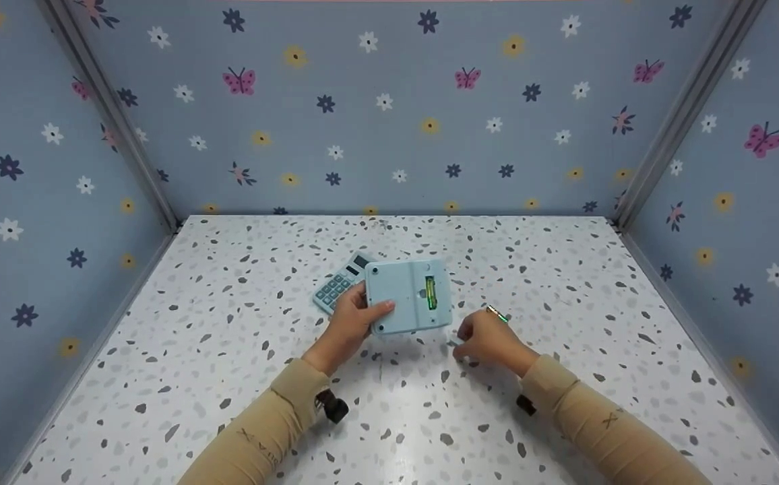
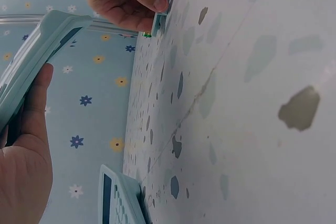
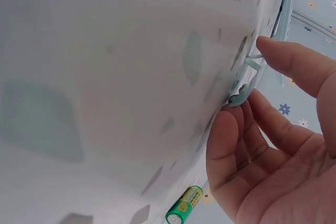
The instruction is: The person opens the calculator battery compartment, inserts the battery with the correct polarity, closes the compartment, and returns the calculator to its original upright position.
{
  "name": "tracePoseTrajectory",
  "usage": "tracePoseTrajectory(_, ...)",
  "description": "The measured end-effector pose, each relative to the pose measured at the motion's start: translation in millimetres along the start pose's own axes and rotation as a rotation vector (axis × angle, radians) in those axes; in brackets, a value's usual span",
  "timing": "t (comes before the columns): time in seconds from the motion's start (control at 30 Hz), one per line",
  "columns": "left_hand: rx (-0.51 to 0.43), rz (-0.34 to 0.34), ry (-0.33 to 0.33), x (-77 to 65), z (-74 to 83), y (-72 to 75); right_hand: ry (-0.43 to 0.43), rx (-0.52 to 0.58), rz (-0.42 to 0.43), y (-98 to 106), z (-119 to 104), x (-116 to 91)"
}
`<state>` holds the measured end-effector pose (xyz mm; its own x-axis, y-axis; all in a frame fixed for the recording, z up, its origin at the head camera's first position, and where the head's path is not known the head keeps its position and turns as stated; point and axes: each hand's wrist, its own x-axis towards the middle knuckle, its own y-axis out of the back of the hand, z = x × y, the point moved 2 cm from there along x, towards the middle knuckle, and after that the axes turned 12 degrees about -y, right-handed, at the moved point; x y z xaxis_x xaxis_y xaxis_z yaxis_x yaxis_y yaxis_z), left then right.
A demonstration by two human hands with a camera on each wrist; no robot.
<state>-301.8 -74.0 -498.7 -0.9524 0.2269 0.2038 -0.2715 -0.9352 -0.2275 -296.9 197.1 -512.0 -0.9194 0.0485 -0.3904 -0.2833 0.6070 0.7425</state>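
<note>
My left hand (image 1: 349,320) grips a light blue calculator (image 1: 393,289) above the table, its back turned up and the thumb lying across it. In its uncovered battery slot sits a green battery (image 1: 431,293). Just right of the calculator, my right hand (image 1: 490,340) pinches a small light blue battery cover (image 3: 249,80) between thumb and fingers, low at the tabletop. Beside that hand a loose green battery (image 3: 185,205) lies on the table; in the head view the hand partly hides it.
A second light blue calculator (image 1: 335,288) lies keys up behind my left hand, partly covered by the held one. The speckled white table (image 1: 241,404) is bounded by flowered blue panels (image 1: 376,108) at the back and sides.
</note>
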Motion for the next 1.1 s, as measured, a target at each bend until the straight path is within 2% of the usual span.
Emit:
tracePoseTrajectory(0.17,-0.002,0.005,0.004,0.5,-0.6,0.4,-0.005,0.012,0.029,7,-2,0)
tracePoseTrajectory(0.33,-0.009,0.015,0.006,0.7,-0.3,0.5,0.047,0.018,0.101,20,-6,-1)
tracePoseTrajectory(0.6,0.005,-0.002,0.007,-0.3,0.5,0.2,0.073,0.090,0.143,32,-9,-3)
tracePoseTrajectory(1.1,-0.001,0.010,0.004,2.4,-2.1,1.6,0.160,0.235,0.254,51,-18,-10)
